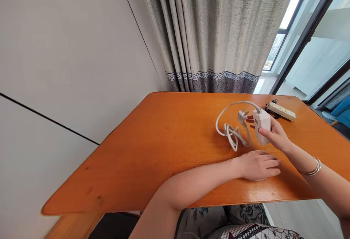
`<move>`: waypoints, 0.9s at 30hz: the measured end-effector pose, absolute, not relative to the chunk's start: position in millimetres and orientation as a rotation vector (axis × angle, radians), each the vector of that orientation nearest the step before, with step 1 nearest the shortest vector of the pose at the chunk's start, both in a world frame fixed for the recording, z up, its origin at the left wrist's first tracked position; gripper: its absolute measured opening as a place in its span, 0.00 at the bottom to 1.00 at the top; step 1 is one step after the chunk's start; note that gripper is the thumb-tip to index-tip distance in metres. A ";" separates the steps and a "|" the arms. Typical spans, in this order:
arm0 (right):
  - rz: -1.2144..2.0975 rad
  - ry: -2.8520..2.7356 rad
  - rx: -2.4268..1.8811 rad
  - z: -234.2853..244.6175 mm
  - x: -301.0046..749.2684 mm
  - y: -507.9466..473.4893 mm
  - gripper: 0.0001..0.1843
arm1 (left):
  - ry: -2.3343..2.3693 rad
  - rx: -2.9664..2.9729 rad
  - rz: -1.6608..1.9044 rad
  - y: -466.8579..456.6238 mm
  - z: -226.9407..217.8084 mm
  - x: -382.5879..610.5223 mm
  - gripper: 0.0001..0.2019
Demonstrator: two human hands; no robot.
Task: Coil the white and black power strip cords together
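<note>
while right hand (pixel 275 136) grips, socket (pixel 261 125) stands.

This looks like a room in a home, most likely a high-rise flat. An orange wooden desk (pixel 169 140) stands in a corner. Behind its far edge hangs a long grey linen curtain (pixel 213 31) with a patterned hem band (pixel 213 76). To the left of the desk is a plain pale panelled wall (pixel 68 49). To the right, floor-to-ceiling glazing in a dark frame (pixel 308 34) lets in daylight, with tall buildings (pixel 275 49) outside. Beyond the desk's right corner sits a blue chair (pixel 341 113). On the desk are ordinary household things: a corded white socket block (pixel 261 126) and a beige power strip (pixel 281 111).
</note>
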State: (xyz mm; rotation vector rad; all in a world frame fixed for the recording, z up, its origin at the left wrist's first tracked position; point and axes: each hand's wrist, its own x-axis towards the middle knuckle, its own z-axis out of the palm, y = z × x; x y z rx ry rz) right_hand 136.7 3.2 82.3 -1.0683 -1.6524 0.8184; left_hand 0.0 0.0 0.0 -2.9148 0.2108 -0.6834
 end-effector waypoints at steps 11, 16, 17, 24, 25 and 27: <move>0.502 -1.474 -1.208 94.3 186.5 -11.5 0.32 | -1.446 -3.012 -0.407 73.3 -5.7 -30.5 0.37; 0.168 -1.445 -1.618 78.6 254.2 -21.6 0.35 | -1.887 -2.606 -0.529 122.4 4.5 -93.5 0.36; 0.100 -1.482 -1.705 75.3 265.2 -25.1 0.36 | -1.932 -2.563 -0.574 129.1 5.2 -110.9 0.35; 0.032 -1.836 -1.947 56.6 290.5 -40.9 0.33 | -2.069 -2.396 -1.807 144.3 11.1 -228.3 0.29; 0.023 -1.855 -1.950 54.7 288.9 -40.3 0.33 | -2.185 -2.256 -2.014 144.4 15.3 -241.5 0.29; -0.004 -1.914 -1.942 51.6 284.3 -37.4 0.33 | -2.470 -1.974 -2.378 143.8 26.5 -264.9 0.35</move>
